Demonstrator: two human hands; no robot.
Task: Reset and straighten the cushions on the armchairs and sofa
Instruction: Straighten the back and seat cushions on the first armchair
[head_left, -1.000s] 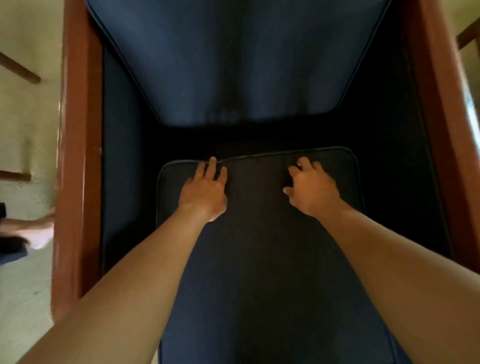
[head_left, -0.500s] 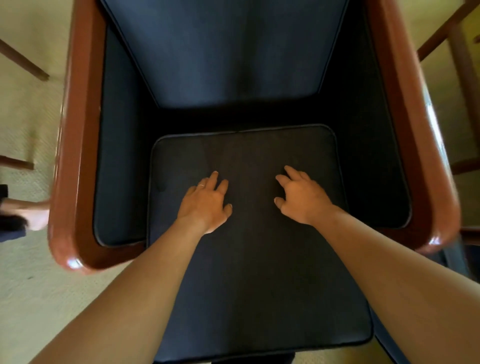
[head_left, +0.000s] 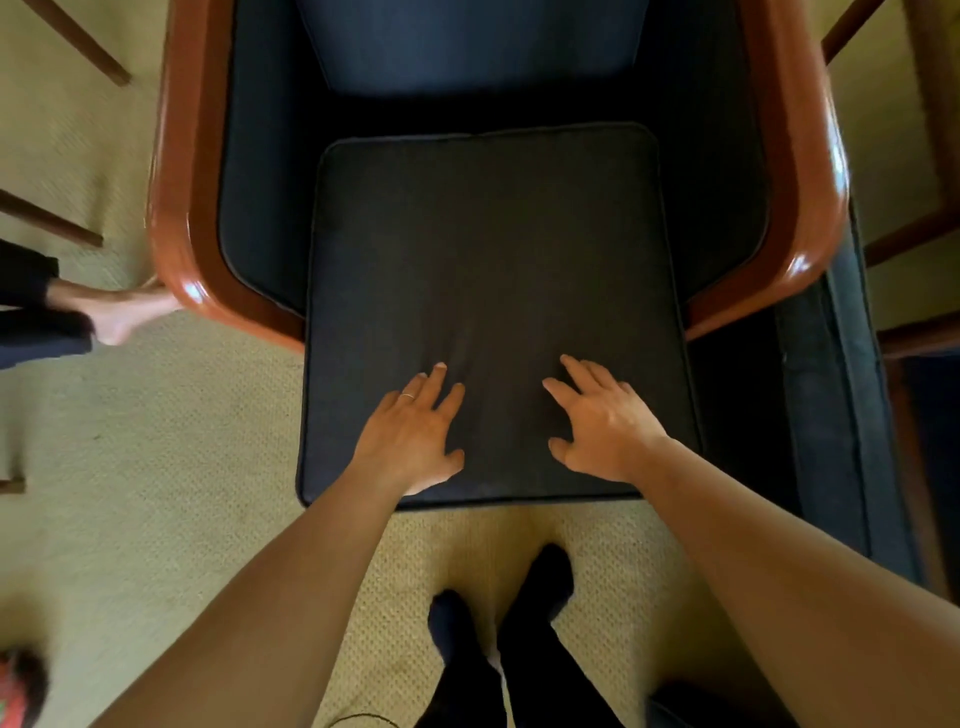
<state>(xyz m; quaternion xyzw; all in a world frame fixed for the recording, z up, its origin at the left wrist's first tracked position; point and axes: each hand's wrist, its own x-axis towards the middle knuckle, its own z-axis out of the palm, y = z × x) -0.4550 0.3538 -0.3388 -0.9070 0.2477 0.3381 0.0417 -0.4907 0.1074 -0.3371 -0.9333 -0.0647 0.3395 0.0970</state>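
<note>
Head: flat hands (head_left: 410, 436) on seat cushion (head_left: 483, 260)

seat cushion (head_left: 488, 291) in armchair (head_left: 800, 171), hands on front: L (head_left: 410, 436), R (head_left: 602, 421)

Left hand (head_left: 410, 436), right hand (head_left: 605, 423) — flat on seat cushion (head_left: 493, 249)

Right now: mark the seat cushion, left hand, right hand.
seat cushion (head_left: 488, 249), head view, bare middle of its top face
left hand (head_left: 410, 436), head view, back of the hand
right hand (head_left: 605, 423), head view, back of the hand
</note>
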